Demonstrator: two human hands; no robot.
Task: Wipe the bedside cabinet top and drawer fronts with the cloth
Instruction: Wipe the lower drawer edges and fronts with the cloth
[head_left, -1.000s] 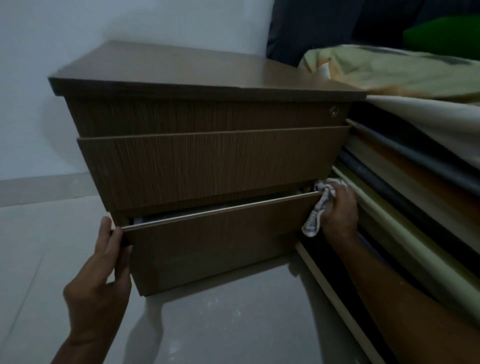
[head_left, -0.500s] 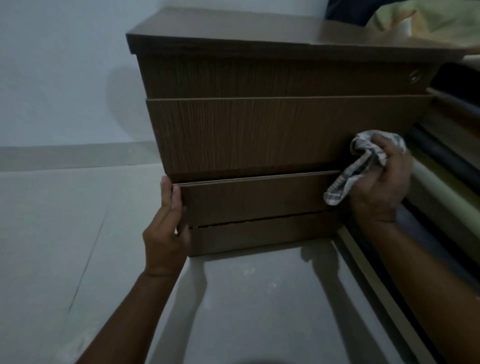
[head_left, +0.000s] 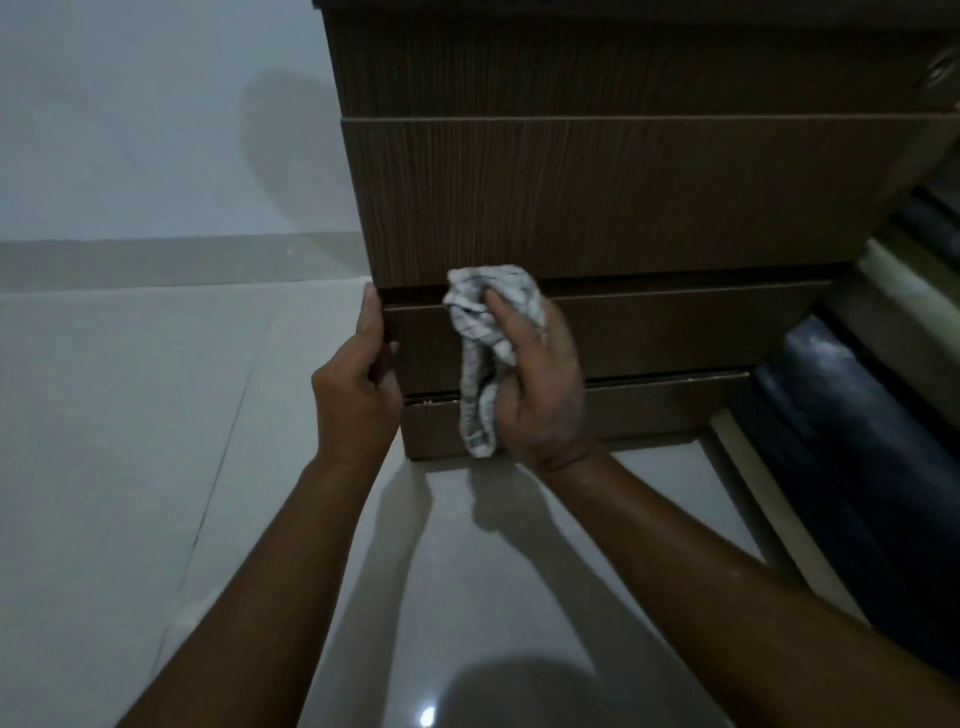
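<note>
**Head view: cloth at the top edge of the bottom drawer front**

The head camera looked down at the bedside cabinet (head_left: 597, 208), its wood-grain drawer fronts filling the upper frame; the cabinet top was out of view. The right hand (head_left: 540, 384) gripped a checked cloth (head_left: 483, 338), bunched against the upper edge of the bottom drawer front (head_left: 675, 338), near that front's left end, with a tail of cloth hanging down past the plinth (head_left: 649, 410). The left hand (head_left: 358, 384) was curled around the left edge of the same drawer front, fingers (head_left: 371, 317) reaching up to its top corner. To the cabinet's left lay open tiled floor (head_left: 130, 441) and a pale wall (head_left: 156, 119). To its right, stacked rolled material (head_left: 857, 415) crowded close to the cabinet's side, leaving little room there.
</note>
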